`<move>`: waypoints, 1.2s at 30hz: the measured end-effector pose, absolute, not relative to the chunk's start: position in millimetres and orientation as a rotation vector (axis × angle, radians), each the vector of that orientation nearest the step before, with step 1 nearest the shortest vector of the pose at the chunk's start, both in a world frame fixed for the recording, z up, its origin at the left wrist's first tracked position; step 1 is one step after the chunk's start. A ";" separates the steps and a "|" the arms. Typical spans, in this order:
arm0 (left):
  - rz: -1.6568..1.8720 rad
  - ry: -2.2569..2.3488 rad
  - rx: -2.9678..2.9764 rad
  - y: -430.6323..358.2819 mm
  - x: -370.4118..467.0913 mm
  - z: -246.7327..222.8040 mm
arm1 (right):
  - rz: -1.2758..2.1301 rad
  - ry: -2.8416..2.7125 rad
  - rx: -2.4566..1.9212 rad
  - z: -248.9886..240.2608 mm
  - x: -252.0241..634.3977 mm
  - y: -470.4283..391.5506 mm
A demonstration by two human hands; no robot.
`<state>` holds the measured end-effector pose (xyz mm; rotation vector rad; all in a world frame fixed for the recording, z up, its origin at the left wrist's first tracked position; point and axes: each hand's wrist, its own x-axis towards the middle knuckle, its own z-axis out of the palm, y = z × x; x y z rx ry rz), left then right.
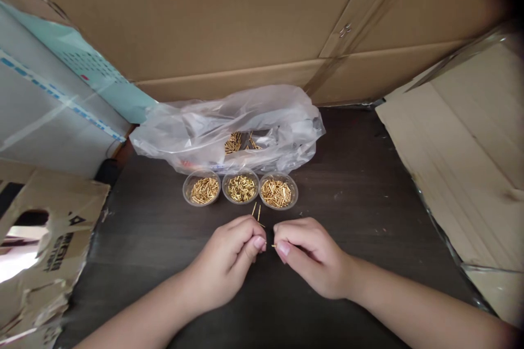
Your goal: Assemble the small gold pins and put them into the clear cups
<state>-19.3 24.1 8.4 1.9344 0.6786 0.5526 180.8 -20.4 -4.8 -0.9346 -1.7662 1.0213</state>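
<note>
My left hand (235, 256) is closed in a pinch, with a tiny gold-coloured tip just showing past the thumb. Opposite it, my right hand (315, 259) pinches a small gold-coloured metal pin (274, 246), whose end points left. A narrow gap separates the fingertips. Beyond my left fingers, thin gold pins (258, 212) show; whether they lie on the table or are held, I cannot tell. Farther back stand three clear round cups: the left cup (185, 192), middle cup (224, 188) and right cup (295, 196), each holding many small gold metal pieces.
Behind the cups, an open clear plastic bag (196, 131) holds more gold pins (233, 143). The dark table (347, 196) is bounded by a cardboard wall (229, 16) at the back, a cardboard sheet (462, 163) on the right and a cut carton (82, 202) on the left.
</note>
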 end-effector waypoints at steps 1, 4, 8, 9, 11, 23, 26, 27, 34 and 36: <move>0.562 0.692 1.903 23.7 -18.5 9.5 | 0.999 -1.785 -0.940 -5.0 180.5 -20.4; 0.535 0.709 1.771 22.2 -15.3 13.0 | 0.954 -1.812 -0.950 -5.5 179.6 -21.1; 0.468 0.727 1.662 21.3 -11.5 14.5 | 0.969 -1.838 -0.950 -6.7 179.2 -21.8; 0.456 0.728 1.660 21.6 -11.0 14.3 | 0.979 -1.841 -0.952 -7.3 179.4 -21.8; 0.448 0.729 1.661 22.4 -10.5 13.7 | 0.996 -1.849 -0.969 -8.4 179.8 -21.5; 0.439 0.734 1.614 23.9 -12.7 12.5 | 1.049 -1.849 -0.981 -6.9 181.5 -18.3; 0.426 0.744 1.630 24.2 -12.7 13.7 | 1.029 -1.848 -0.973 -7.7 181.5 -18.2; 0.426 0.746 1.631 24.3 -12.6 13.9 | 1.026 -1.849 -0.975 -7.7 181.4 -18.2; 0.442 0.768 1.653 25.3 -11.2 11.7 | 1.010 -1.860 -0.992 -7.1 180.4 -18.0; 0.443 0.777 1.663 25.5 -10.8 11.1 | 1.009 -1.872 -0.995 -7.5 180.9 -18.3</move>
